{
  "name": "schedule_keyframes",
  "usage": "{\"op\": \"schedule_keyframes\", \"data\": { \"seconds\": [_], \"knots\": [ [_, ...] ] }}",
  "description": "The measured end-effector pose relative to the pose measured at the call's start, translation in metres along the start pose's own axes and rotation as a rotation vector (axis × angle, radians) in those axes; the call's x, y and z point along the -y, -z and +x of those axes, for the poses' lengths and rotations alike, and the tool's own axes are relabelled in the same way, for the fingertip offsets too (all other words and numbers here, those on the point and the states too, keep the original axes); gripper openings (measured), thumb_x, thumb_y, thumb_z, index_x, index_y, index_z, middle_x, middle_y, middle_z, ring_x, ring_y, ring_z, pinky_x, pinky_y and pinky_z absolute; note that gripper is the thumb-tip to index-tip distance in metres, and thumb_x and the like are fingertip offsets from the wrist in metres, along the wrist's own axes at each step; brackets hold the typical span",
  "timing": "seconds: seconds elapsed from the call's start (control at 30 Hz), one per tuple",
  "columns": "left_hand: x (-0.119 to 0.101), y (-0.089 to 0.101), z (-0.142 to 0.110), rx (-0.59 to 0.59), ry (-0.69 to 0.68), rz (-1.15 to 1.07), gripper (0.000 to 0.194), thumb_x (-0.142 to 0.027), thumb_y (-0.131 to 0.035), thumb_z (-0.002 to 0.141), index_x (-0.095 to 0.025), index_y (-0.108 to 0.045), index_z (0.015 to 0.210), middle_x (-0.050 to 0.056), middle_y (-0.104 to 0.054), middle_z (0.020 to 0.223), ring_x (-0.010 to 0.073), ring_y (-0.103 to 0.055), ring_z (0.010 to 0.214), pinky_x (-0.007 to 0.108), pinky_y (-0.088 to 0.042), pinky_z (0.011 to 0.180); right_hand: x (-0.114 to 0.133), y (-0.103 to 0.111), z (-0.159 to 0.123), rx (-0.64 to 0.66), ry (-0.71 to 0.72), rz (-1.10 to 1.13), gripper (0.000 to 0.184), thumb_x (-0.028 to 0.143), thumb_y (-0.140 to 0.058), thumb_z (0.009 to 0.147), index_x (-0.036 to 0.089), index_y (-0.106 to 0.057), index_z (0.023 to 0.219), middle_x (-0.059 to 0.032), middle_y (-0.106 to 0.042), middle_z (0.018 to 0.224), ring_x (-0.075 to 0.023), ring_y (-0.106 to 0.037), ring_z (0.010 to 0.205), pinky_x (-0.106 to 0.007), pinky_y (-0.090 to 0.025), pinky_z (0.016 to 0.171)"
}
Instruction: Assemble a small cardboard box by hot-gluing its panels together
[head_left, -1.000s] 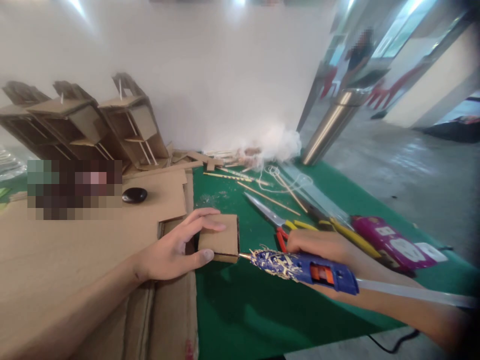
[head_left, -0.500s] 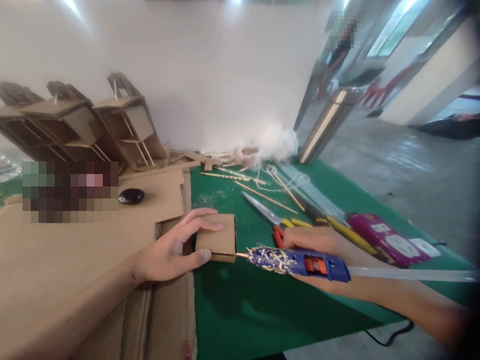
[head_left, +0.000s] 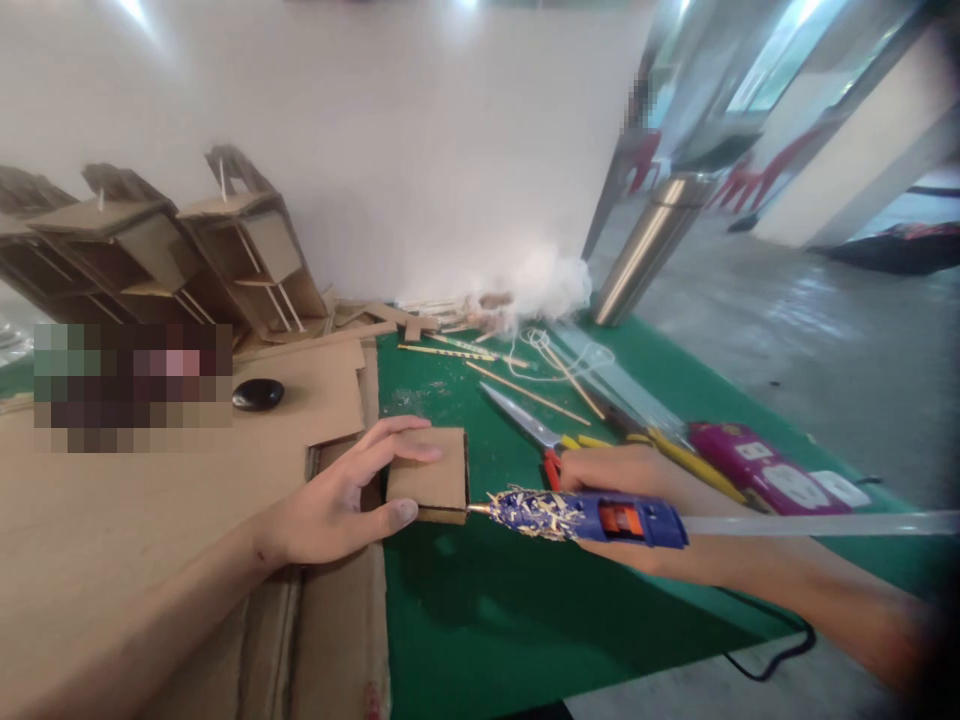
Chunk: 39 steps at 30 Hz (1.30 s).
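My left hand (head_left: 352, 500) grips a small square cardboard box (head_left: 431, 470), thumb on its near side and fingers over its top. In my right hand (head_left: 622, 475) is a blue glue gun (head_left: 600, 518), its front crusted with pale shavings and a clear glue stick (head_left: 810, 523) sticking out of its back. The metal nozzle is at the box's near right corner; whether glue is coming out is too small to tell. Scissors (head_left: 525, 418) with red and yellow handles lie just beyond my right hand, which partly hides the handles.
Cardboard sheets (head_left: 150, 510) cover the left side, with a black computer mouse (head_left: 258, 394) on them. Cardboard models (head_left: 247, 250) stand behind. Thin sticks (head_left: 529, 393), string, white fluff (head_left: 551, 285), a steel bottle (head_left: 652, 250) and a purple power strip (head_left: 739, 465) lie around the green tabletop (head_left: 465, 620).
The whole view has shifted slightly. Both hands keep their hold, and the glue gun's nozzle stays at the box's corner, with its rear end a little higher in view.
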<state>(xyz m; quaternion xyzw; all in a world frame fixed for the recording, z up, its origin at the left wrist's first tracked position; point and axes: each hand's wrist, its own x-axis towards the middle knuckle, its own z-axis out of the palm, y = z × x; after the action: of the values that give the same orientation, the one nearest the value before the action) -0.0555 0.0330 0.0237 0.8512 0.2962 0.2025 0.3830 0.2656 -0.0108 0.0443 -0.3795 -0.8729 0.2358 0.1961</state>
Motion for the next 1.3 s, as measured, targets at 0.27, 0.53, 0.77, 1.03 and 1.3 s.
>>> {"op": "schedule_keyframes", "data": {
  "seconds": [0.27,0.53,0.77,1.03,1.3],
  "knots": [
    [0.0006,0.0003,0.0008,0.0,0.001,-0.009,0.035,-0.034,-0.058,0.096,-0.028,-0.056,0.13,0.011,-0.04,0.152,0.0343,-0.038,0.144,0.052,-0.037,0.117,0.0015,0.0005,0.0002,0.004,-0.019,0.014,0.019,0.023,-0.061,0.085,0.021,-0.048,0.072,0.0018,-0.054,0.068,-0.0112,-0.045,0.056,-0.026,-0.03,0.052],
    [0.0008,-0.0002,0.0009,0.0,0.007,-0.029,0.034,-0.033,-0.059,0.096,-0.028,-0.056,0.13,0.011,-0.04,0.151,0.0342,-0.038,0.144,0.052,-0.037,0.116,0.0033,0.0001,-0.0008,0.012,-0.067,0.035,0.018,0.022,-0.061,0.084,0.021,-0.047,0.072,0.0021,-0.052,0.068,-0.0116,-0.046,0.057,-0.026,-0.03,0.054],
    [0.0029,-0.0005,0.0,0.007,0.001,-0.027,0.034,-0.035,-0.057,0.098,-0.029,-0.054,0.131,0.01,-0.039,0.152,0.0334,-0.036,0.145,0.05,-0.038,0.117,0.001,-0.0009,-0.001,0.026,-0.072,0.048,0.017,0.021,-0.06,0.083,0.021,-0.047,0.072,0.0024,-0.051,0.068,-0.0116,-0.045,0.058,-0.026,-0.03,0.054],
    [0.002,0.0002,0.001,0.02,-0.001,-0.034,0.035,-0.03,-0.058,0.097,-0.029,-0.053,0.132,0.01,-0.038,0.152,0.0331,-0.034,0.146,0.051,-0.036,0.117,0.0013,-0.0009,-0.0019,0.048,-0.151,0.061,0.019,0.023,-0.062,0.082,0.021,-0.047,0.071,0.0028,-0.051,0.067,-0.0123,-0.046,0.059,-0.027,-0.03,0.056],
    [0.0019,-0.0003,0.0001,0.022,0.016,-0.055,0.033,-0.03,-0.057,0.098,-0.033,-0.055,0.13,0.006,-0.034,0.152,0.0311,-0.037,0.143,0.046,-0.04,0.114,0.0051,0.0024,-0.001,0.079,-0.249,0.074,0.022,0.027,-0.061,0.083,0.021,-0.045,0.069,0.0025,-0.05,0.067,-0.0134,-0.047,0.061,-0.027,-0.031,0.058]
  ]
}}
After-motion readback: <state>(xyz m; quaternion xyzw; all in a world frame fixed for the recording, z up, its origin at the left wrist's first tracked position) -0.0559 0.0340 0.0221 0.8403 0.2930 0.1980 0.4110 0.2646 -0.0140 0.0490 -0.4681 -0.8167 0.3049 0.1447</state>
